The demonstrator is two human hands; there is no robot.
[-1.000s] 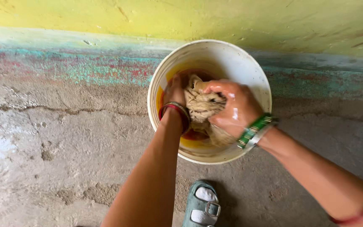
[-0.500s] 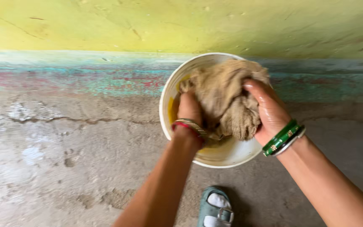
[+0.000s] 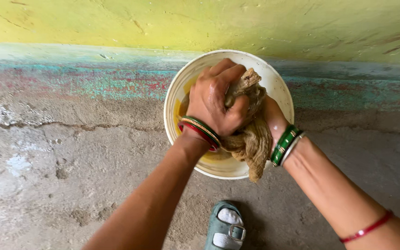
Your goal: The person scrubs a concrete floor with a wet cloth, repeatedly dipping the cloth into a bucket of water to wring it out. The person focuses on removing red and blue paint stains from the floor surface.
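both hands clenched on wet tan cloth (image 3: 251, 139) over white bucket (image 3: 274, 81), frame centre: left hand (image 3: 218, 99) on top, right hand (image 3: 274, 118) under.

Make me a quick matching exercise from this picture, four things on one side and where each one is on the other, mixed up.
1. wet cloth
2. white bucket
3. green bangles
4. sandal

A. on the right wrist
B. on the floor against the wall
C. squeezed between both hands
D. at the bottom edge, on a socked foot

Pairs: 1-C, 2-B, 3-A, 4-D
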